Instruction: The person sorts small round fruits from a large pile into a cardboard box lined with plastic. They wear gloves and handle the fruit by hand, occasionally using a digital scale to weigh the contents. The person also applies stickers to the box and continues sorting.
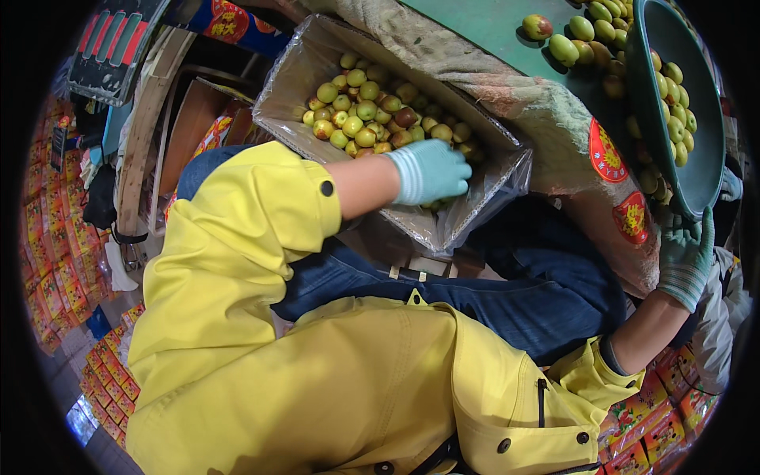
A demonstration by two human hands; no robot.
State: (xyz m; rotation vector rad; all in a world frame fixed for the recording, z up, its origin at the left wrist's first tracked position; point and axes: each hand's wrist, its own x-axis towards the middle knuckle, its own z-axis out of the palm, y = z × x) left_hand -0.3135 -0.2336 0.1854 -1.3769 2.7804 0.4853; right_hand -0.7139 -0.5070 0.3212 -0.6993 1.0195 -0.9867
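Observation:
A cardboard box [496,133] lined with clear plastic sits tilted before me, holding many green and reddish jujubes [365,110]. My left hand [432,172], in a mint knit glove with white cuff stripes, reaches over the near wall into the box's right end. Its fingertips point down onto the fruit, and whatever may be under the palm is hidden. At the far right, my right hand [686,255], in a similar glove, grips the lower rim of a teal plastic basin [703,172]. The basin is tipped on its side with several jujubes inside.
Loose jujubes [564,50] lie on a green tabletop [475,27], edged by a draped cloth [522,104] with red stickers. Another person's gloved hand [731,185] shows beyond the basin. Printed cartons [59,237] are stacked left; a wooden board [139,136] stands nearer.

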